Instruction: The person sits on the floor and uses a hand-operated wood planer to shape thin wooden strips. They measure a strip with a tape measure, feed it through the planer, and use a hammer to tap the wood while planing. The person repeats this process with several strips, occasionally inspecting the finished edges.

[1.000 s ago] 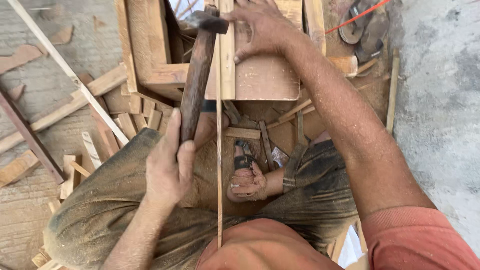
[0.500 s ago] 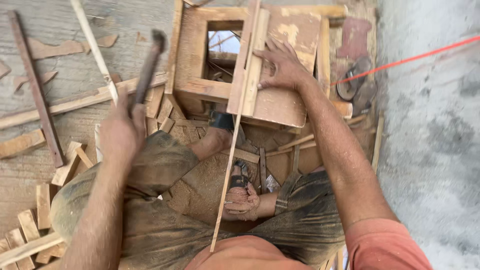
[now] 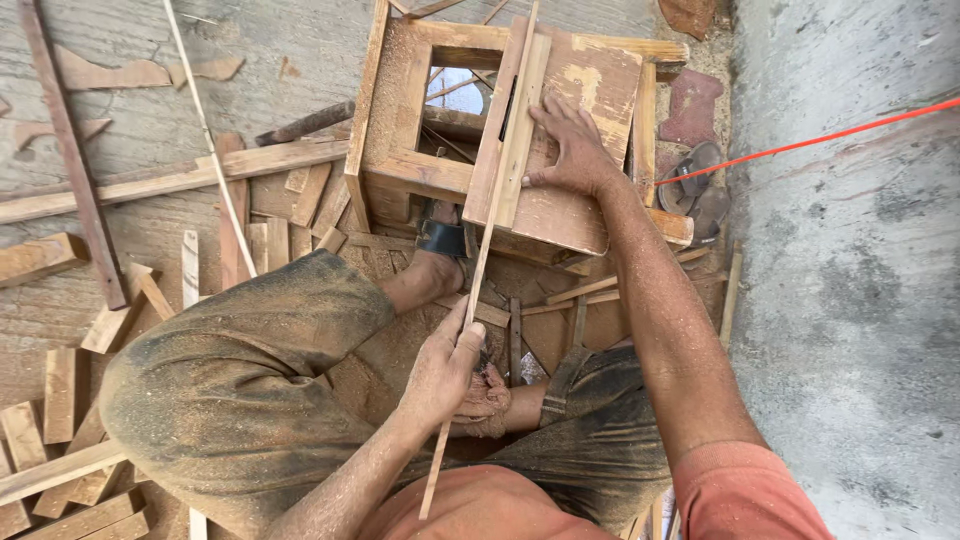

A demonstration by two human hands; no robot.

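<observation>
Two hands, hammer gone: left hand (image 3: 440, 372) fingers now pinching thin strip (image 3: 487, 250); right hand (image 3: 570, 150) spread flat atop wooden box frame (image 3: 400, 170).

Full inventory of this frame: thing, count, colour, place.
Wooden frame: one, light brown, top centre on the floor.
Flat board: one, tan with pale patches, lying across the frame.
Thin strip: one, pale wood, running from the board down toward the camera.
Wood offcuts: many, brown, scattered on the floor at left.
Long slat: one, dark brown, far left.
Sandals: a pair, grey-brown, right of the frame.
Cord: one, red, across the concrete at right.
Trousers: dusty brown.
Shirt: orange-red, bottom.
Left hand: grip closed on the thin strip.
Right hand: flat on the board, fingers spread.
</observation>
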